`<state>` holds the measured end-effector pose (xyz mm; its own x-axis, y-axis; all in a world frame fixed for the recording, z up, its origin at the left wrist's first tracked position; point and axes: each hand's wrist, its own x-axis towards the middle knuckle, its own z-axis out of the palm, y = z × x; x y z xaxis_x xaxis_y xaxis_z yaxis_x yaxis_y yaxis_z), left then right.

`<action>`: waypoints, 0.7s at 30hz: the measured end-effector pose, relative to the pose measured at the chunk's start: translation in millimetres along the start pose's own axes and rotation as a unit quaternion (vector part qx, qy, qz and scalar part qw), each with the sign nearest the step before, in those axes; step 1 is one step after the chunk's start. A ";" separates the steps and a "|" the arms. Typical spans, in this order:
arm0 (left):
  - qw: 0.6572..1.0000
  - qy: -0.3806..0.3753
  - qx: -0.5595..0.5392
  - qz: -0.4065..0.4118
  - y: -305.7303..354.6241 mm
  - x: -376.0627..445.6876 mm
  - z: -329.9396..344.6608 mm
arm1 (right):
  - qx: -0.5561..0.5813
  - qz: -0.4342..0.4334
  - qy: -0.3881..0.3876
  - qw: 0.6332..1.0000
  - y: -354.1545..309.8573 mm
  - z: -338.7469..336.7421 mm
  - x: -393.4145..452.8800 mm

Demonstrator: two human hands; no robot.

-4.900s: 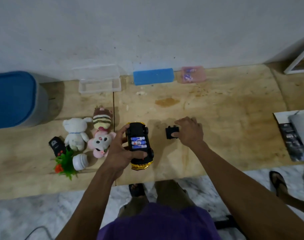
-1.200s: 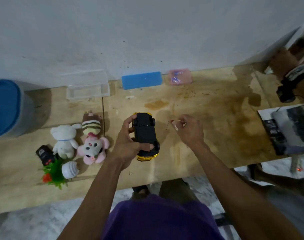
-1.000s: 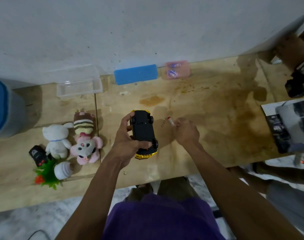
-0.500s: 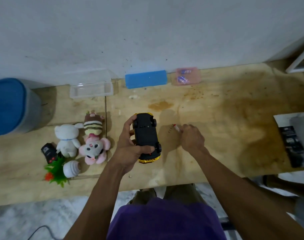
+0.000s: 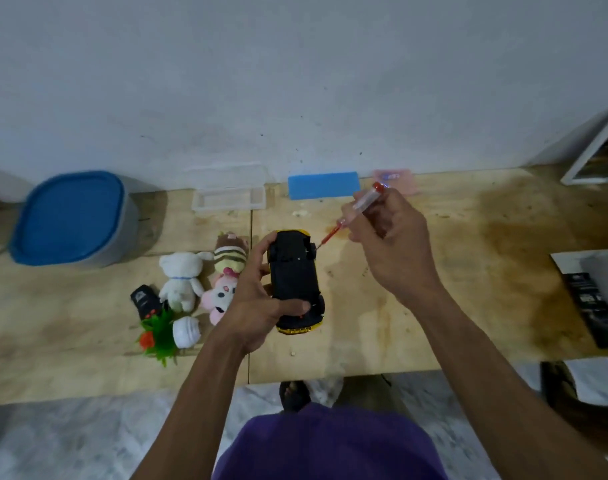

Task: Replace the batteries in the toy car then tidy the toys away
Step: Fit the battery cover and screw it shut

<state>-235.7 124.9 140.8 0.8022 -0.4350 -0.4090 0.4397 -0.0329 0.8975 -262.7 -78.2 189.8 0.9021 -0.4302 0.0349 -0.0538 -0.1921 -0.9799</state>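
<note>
Left hand (image 5: 261,306) clamped on upturned toy car (image 5: 294,282), right (image 5: 392,244) pinching screwdriver (image 5: 351,216): seat tip square in the screw near the car's far end before turning.

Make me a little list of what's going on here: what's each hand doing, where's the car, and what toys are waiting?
left hand: holds the car upside down
right hand: holds a screwdriver
screwdriver tip: at the car's underside, near a wheel
battery cover: looks closed
toys waiting: white bear, striped plush, pink plush
table: wooden
bin: blue lid on
</note>
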 end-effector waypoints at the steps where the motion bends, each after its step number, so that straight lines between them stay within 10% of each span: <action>1: 1.000 -0.002 -0.003 0.007 2.4 -5.0 -1.4 | 0.012 -0.025 -0.006 1.000 -10.5 5.4 -6.4; 21: 0.999 -0.019 -0.009 0.035 15.4 -36.6 -5.2 | -0.035 -0.136 0.041 0.989 -21.9 27.2 -45.6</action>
<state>-256.2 145.0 168.7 0.8157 -0.4691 -0.3385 0.3901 0.0140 0.9207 -291.0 -30.4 204.3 0.8495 -0.4242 0.3136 0.1541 -0.3691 -0.9165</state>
